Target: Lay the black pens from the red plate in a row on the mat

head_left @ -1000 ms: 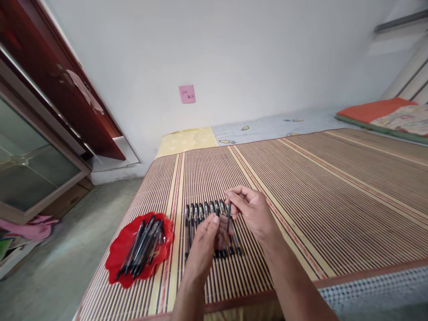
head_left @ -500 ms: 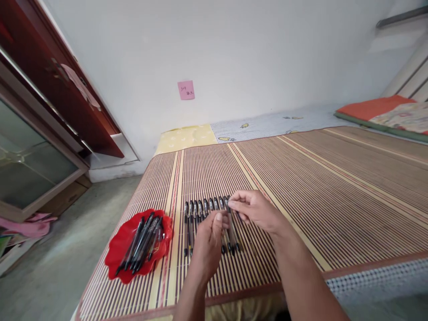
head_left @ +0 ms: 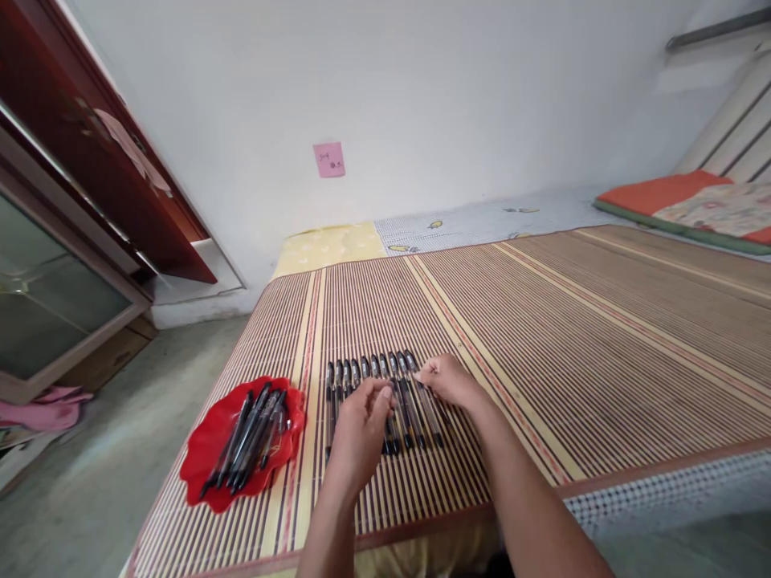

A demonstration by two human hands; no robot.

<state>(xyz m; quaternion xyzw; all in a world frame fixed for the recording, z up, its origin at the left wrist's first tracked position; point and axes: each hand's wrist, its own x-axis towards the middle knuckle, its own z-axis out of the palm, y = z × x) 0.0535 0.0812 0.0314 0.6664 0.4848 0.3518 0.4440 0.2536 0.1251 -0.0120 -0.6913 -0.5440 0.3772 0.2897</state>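
Observation:
Several black-capped pens with clear barrels lie side by side in a row on the striped mat point(head_left: 482, 321). My right hand point(head_left: 446, 379) is at the right end of the row, its thumb and fingers pinched at the rightmost pen point(head_left: 430, 413), just below the cap. Over the middle of the row, my left hand point(head_left: 360, 421) has curled fingers with the thumb close to them. It covers the lower parts of some pens, and whatever is between its fingertips cannot be made out. To the left, more pens point(head_left: 256, 433) lie loosely piled in a red scalloped dish point(head_left: 201, 449).
The mat covers a bed with patterned cloth point(head_left: 470, 218) along the wall. A folded orange and floral bundle point(head_left: 668, 193) lies at the far right. On the wall is a pink note point(head_left: 328, 160). A dark red door point(head_left: 120, 160) and a glass-panelled cabinet point(head_left: 54, 297) stand left.
The rightmost pen now lies at the end of the row, slanting slightly, and my right hand has moved lower beside it. My left hand has shifted slightly left. The view has moved a little.

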